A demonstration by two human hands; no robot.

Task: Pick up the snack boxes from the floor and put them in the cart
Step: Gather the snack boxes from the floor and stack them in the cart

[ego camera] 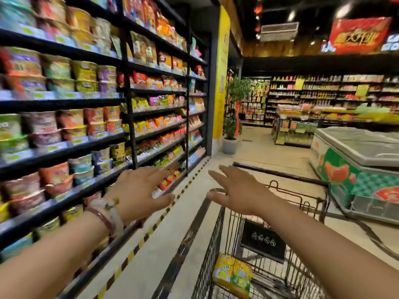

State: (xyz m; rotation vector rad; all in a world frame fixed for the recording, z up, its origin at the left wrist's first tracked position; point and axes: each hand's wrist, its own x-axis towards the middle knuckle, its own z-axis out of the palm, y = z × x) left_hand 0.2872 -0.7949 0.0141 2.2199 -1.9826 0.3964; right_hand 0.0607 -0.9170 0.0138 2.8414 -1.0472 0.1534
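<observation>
Both hands empty, fingers spread: left hand at 9 o'clock, right hand over cart rim. Snack boxes lay in cart at 6 o'clock. Frame blurred; risk: floor boxes out of view get missed.

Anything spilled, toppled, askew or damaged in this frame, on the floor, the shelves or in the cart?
Nothing stands out. The visible floor shows no dropped goods, the shelves look stocked in rows, though blurred, and the yellow-green snack boxes lie in the cart. Left hand and right hand are open, holding nothing.
</observation>
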